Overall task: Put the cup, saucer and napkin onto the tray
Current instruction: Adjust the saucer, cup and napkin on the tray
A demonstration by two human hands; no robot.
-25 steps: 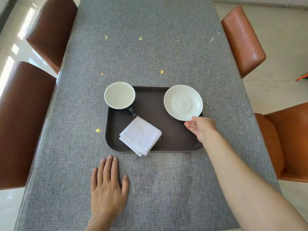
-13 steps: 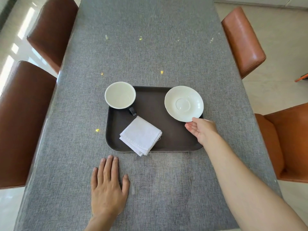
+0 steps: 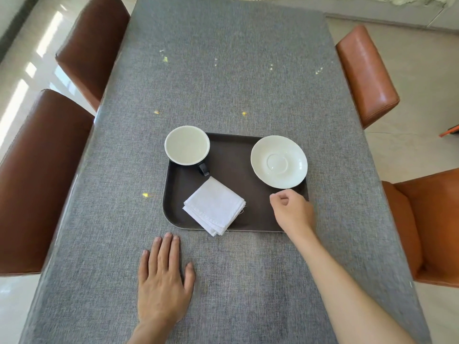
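We see a dark tray (image 3: pixel 223 170) lying on the grey cloth of the bench (image 3: pixel 223 70), with all three task things on it. The cup (image 3: pixel 186 144) sits at the tray's far left corner, its rim overlapping the tray's edge from our view, and its dark handle points toward the near right. The saucer (image 3: pixel 279 161) rests at the far right corner, face up and empty, well apart from the cup. The folded white napkin (image 3: pixel 214 206) lies in the near middle, turned like a diamond, with its nearest corner hanging just over the tray's near edge.

Our right hand (image 3: pixel 293 211) is over the tray's near right corner, just beside the saucer's near rim; we cannot tell whether a fingertip touches it. The fingers are curled loosely inward and grip nothing. The napkin lies to the left of this hand, near but apart from it, and the cup lies farther off, diagonally across the tray.

Our left hand (image 3: pixel 164 281) rests flat on the bench cloth with fingers spread forward, palm down, holding nothing. Its fingertips stop just short of the tray's near edge, a little left of the napkin's overhanging corner.

Brown leather chairs (image 3: pixel 44 175) stand along both sides of the bench.
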